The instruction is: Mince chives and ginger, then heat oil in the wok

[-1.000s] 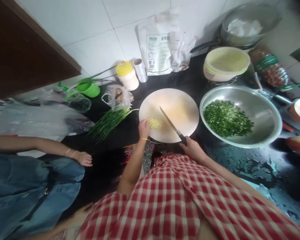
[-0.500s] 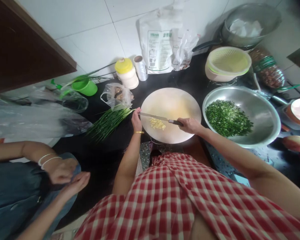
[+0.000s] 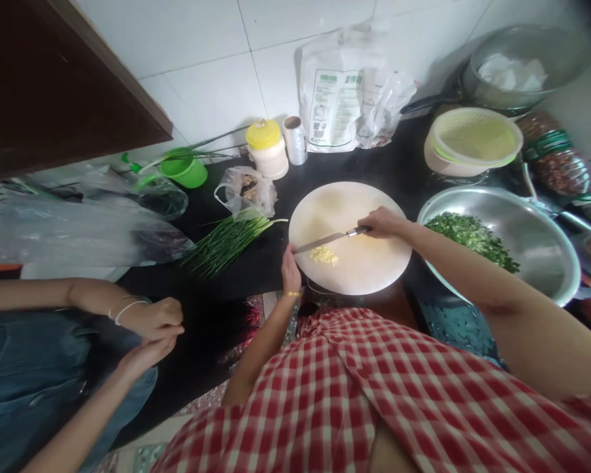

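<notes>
A kitchen knife [image 3: 325,242] lies slantwise over a round white chopping board [image 3: 345,279]. My right hand [image 3: 383,223] is closed around its dark handle, above the right half of the board. At the board's left edge, my left hand [image 3: 290,272] has its fingertips pressed at the blade's tip. Just on the near side of the blade is a small heap of finely chopped pale yellow pieces [image 3: 324,255], perhaps garlic or ginger. A bunch of green chives [image 3: 226,244] rests on the black counter left of the board.
A steel bowl [image 3: 546,263] with chopped greens [image 3: 473,238] stands at the right. Behind the board are a yellow-lidded jar [image 3: 266,150], a cling film roll [image 3: 295,141] and a white bag [image 3: 332,105]. Another person's hands [image 3: 152,328] are at the left.
The knife has swung round: my right hand moved away from me, my left hand and the blade tip nearer to me. The view shifted, and the other person's hands came together.
</notes>
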`<move>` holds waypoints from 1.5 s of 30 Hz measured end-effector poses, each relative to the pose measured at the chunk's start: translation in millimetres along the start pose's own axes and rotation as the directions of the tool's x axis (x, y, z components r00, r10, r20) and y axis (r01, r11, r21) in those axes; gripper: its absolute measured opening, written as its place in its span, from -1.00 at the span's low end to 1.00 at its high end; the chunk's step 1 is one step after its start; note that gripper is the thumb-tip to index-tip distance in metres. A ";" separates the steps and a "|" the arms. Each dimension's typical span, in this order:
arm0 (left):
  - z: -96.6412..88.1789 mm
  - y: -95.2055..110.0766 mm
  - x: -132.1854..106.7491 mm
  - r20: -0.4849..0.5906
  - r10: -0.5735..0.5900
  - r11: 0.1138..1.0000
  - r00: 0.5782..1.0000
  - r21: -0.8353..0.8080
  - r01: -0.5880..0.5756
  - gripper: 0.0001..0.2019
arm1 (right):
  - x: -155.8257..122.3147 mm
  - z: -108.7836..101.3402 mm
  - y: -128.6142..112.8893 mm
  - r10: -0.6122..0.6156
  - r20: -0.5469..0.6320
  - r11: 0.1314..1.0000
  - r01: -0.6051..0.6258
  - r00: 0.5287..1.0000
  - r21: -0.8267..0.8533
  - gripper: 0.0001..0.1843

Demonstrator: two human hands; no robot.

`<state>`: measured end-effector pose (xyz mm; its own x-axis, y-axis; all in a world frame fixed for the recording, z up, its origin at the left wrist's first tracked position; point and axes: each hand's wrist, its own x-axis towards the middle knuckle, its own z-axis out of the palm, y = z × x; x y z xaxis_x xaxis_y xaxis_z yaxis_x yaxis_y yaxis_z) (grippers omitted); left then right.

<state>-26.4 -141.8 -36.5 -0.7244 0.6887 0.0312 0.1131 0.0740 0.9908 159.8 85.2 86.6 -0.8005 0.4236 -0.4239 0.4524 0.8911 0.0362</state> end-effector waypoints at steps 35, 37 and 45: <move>-5.4 11.0 -8.3 0.082 0.001 0.999 0.997 0.031 -0.004 -0.46 | -27.9 16.6 -15.1 0.128 -0.006 0.989 -0.127 0.992 0.078 -0.76; -2.3 17.9 -11.4 0.106 0.022 0.999 0.994 0.043 -0.027 -0.49 | -54.3 26.7 -21.0 0.195 -0.020 0.974 -0.191 0.981 0.118 -0.76; 59.2 36.6 70.4 0.261 0.194 0.977 0.946 0.030 -0.209 -0.50 | -103.3 56.2 -71.8 0.501 0.062 0.808 -0.493 0.863 0.323 -0.73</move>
<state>-33.0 -47.9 -5.8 -0.4855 0.8538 0.1877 0.2826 -0.0500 0.9579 232.2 -31.7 76.9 -0.4397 0.8024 -0.4035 0.8869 0.4588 -0.0542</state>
